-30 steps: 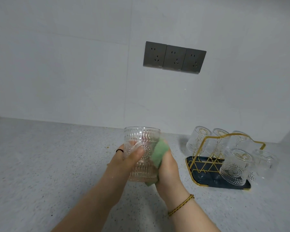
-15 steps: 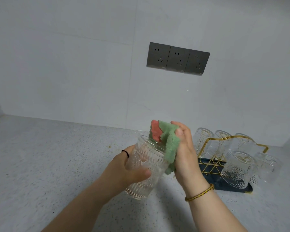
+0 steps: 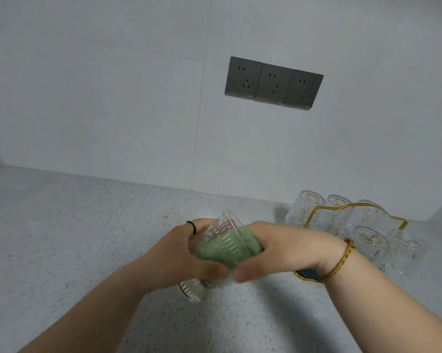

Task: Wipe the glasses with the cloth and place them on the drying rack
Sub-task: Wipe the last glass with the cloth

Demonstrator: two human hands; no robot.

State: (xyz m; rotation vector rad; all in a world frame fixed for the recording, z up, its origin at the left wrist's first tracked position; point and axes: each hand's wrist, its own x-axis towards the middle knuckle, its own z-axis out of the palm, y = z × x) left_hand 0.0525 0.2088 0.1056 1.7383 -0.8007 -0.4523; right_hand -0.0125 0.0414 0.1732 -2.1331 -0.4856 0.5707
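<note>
The biggest thing in view is the pale grey wall [image 3: 113,85], which fills the whole top half. Below it is a speckled grey countertop [image 3: 62,238] running from 9 o'clock across to 3.

Both forearms come in from the bottom and meet at about 6 o'clock. The left hand [image 3: 179,253] is wrapped round the glass [image 3: 198,289], with the thumb across the near side. That glass is held up off the counter and tipped over, base towards 7 o'clock and mouth towards 1 o'clock. The right hand [image 3: 286,248] is clamped on the cloth [image 3: 227,247]. Its thumb is outside against the glass wall, and the fingers are hidden behind the cloth, so I can't say exactly how they sit. It's a bit blurry there too.

The drying rack [image 3: 342,206] is at 4 o'clock on the counter, just beyond the right wrist. It's gold wire on a dark tray. Five clear ribbed tumblers [image 3: 370,240] sit on it bottoms-up, leaning outwards.

A strip of three dark grey sockets [image 3: 273,84] is on the wall at 1 o'clock.

The cloth is green and stuffed into the glass, so you see it through the ribbing.

Small stuff: there's a gold bracelet [image 3: 342,258] on the right wrist and a thin black band [image 3: 192,226] on a left finger.
</note>
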